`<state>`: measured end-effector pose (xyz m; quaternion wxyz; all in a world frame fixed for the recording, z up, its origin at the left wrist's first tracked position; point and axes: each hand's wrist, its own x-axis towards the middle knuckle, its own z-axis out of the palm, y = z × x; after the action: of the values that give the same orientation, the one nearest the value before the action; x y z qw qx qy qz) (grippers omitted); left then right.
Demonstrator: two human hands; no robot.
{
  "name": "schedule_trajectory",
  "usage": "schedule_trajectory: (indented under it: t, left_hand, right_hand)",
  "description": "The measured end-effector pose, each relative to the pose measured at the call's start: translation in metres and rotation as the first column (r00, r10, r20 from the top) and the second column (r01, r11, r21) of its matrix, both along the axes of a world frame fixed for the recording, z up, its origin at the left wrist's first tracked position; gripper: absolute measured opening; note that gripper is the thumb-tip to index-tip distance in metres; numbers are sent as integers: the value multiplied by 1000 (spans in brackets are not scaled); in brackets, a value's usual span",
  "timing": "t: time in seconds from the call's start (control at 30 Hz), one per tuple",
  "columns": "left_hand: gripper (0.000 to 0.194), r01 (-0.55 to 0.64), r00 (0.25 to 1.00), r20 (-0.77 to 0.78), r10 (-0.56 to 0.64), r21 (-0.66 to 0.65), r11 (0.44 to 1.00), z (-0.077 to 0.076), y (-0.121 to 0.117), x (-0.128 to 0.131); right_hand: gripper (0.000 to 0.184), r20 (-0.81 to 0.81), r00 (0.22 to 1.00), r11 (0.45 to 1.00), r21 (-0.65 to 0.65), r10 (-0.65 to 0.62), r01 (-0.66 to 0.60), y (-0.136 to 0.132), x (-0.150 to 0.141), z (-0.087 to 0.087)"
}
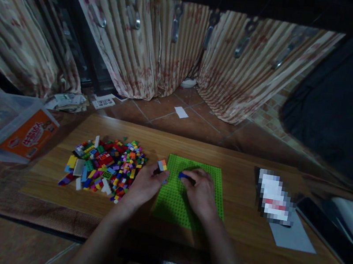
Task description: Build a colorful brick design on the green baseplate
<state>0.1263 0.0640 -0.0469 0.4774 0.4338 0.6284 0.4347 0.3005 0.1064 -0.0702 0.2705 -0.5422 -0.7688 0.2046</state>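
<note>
My left hand (149, 181) is closed around a small cluster of toy bricks (162, 165), with white and orange showing at its top. It is held between the brick pile and the left edge of the green baseplate (171, 209). Over the baseplate, my right hand (199, 187) pinches a blue toy brick (183, 175) between thumb and fingers. Whether that brick touches the studs I cannot tell. A heap of loose multicoloured bricks (104, 165) lies left of my left hand.
A clear plastic bin (10, 101) with an orange label stands at the left. To the right on the wooden table (234, 230) are a blurred-out object (273, 196), a white paper (294, 233) and a long dark object (331, 232). Striped curtains (148, 56) hang beyond.
</note>
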Motion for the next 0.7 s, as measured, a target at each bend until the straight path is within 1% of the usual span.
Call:
schedule_trajectory:
  t: [0.13, 0.23, 0.43, 0.6, 0.7]
  left_hand:
    - [27, 17, 1000, 10, -17, 0, 1000, 0, 0, 0]
    - [30, 13, 1000, -14, -13, -6, 1000, 0, 0, 0]
    - [28, 8, 1000, 14, -7, -5, 1000, 1, 1, 1]
    - [26, -3, 1000, -19, 3, 5, 1000, -3, 1, 0]
    - [28, -2, 1000, -14, 2, 12, 1000, -6, 2, 0]
  right_hand:
    - [20, -6, 1000, 1000, -1, 0, 0, 1, -3, 0]
    - [20, 20, 1000, 1000, 9, -8, 8, 1, -6, -1]
    - [18, 41, 999, 1000, 2, -10, 10, 3, -7, 1]
    - [17, 61, 998, 999, -38, -11, 14, 7, -8, 5]
    - [16, 78, 997, 999, -37, -17, 20, 9, -8, 6]
